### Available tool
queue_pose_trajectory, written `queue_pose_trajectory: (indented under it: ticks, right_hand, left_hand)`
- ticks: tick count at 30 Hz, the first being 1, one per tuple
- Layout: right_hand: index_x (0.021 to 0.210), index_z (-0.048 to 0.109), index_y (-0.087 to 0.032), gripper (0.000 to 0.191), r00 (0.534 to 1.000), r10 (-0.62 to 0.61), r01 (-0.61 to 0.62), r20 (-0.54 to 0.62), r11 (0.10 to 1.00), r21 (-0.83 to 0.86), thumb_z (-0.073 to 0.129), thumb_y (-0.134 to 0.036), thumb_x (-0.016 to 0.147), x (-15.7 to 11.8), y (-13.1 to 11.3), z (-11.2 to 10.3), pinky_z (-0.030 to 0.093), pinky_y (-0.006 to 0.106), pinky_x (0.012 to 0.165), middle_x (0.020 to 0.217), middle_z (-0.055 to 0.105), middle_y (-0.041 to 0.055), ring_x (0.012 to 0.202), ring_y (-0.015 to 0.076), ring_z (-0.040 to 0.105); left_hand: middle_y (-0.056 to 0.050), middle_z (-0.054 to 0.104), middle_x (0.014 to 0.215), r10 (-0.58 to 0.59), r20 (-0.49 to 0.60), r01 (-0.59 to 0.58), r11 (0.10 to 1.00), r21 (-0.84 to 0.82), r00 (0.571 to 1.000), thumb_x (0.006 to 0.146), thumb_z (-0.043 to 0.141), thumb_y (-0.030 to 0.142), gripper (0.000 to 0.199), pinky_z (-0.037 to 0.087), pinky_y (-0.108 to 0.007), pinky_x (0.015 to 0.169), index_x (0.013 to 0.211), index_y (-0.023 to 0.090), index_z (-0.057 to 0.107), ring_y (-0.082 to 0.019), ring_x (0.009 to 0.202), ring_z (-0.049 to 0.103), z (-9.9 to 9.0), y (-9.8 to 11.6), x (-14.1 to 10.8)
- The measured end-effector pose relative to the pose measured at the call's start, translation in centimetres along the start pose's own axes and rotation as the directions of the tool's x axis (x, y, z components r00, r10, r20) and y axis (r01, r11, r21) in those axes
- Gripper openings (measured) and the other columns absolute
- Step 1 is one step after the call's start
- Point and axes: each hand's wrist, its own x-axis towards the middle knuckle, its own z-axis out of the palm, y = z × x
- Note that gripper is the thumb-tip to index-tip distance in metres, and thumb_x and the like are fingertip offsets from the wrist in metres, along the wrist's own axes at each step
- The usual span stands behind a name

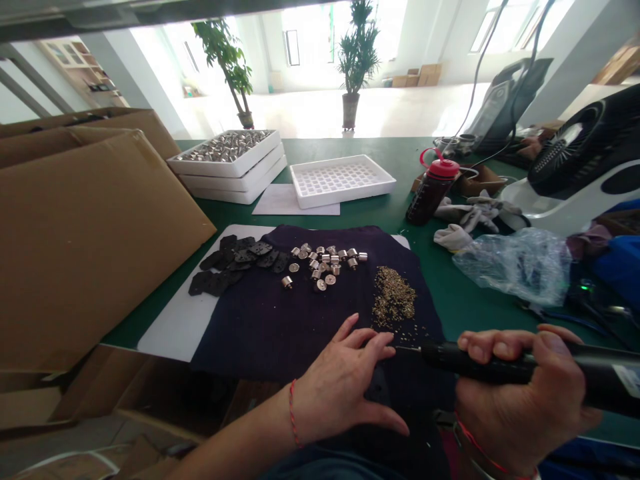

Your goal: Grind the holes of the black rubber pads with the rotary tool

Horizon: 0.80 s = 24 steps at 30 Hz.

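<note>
My right hand (523, 393) is wrapped round a black electric screwdriver (480, 360), its thin bit pointing left. At the tip of that bit are the fingertips of my left hand (345, 380), whose fingers are spread with the thumb well apart. Whether a tiny screw sits at the bit's tip is too small to tell. Just beyond my left hand lies a pile of small brass-coloured screws (394, 297) on a dark cloth (280, 333). Several silver cylindrical motors (327, 263) lie scattered farther back. Thin black plates (240, 257) are heaped to their left.
A big cardboard box (95, 240) stands at the left. Behind the cloth are stacked white trays (240, 183) full of metal parts and a single white grid tray (345, 180). A red-capped bottle (433, 190), plastic wrap (520, 267) and a fan (585, 153) occupy the right side.
</note>
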Motion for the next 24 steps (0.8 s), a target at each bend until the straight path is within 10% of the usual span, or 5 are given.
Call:
queue_pose_trajectory:
  ticks: [13, 24]
  right_hand:
    - [0.089, 0.061, -0.028, 0.031, 0.989, 0.144, -0.144, 0.038, 0.990, 0.007, 0.076, -0.035, 0.063, -0.2, -2.0, -0.9, 0.050, 0.030, 0.045, 0.057, 0.042, -0.0087, 0.046, 0.0144, 0.035]
    - [0.091, 0.061, -0.025, 0.041, 0.913, 0.365, -0.374, 0.182, 0.927, 0.017, 0.092, -0.037, 0.066, -2.2, -2.1, -1.0, 0.054, 0.028, 0.046, 0.061, 0.045, -0.0093, 0.047, 0.0124, 0.042]
  left_hand:
    - [-0.020, 0.069, 0.161, 0.037, -0.039, -0.040, 0.997, -0.067, 0.999, 0.088, 0.099, 0.054, 0.101, 0.019, -0.067, 0.146, 0.168, 0.021, 0.047, -0.039, 0.156, 0.062, -0.9, -0.3, -2.8]
    - [-0.016, 0.066, 0.162, -0.063, -0.101, 0.051, 0.992, -0.118, 0.993, 0.090, 0.099, 0.033, 0.094, 0.048, -0.056, 0.137, 0.169, 0.025, 0.048, -0.038, 0.157, 0.060, 0.8, -0.3, -5.1]
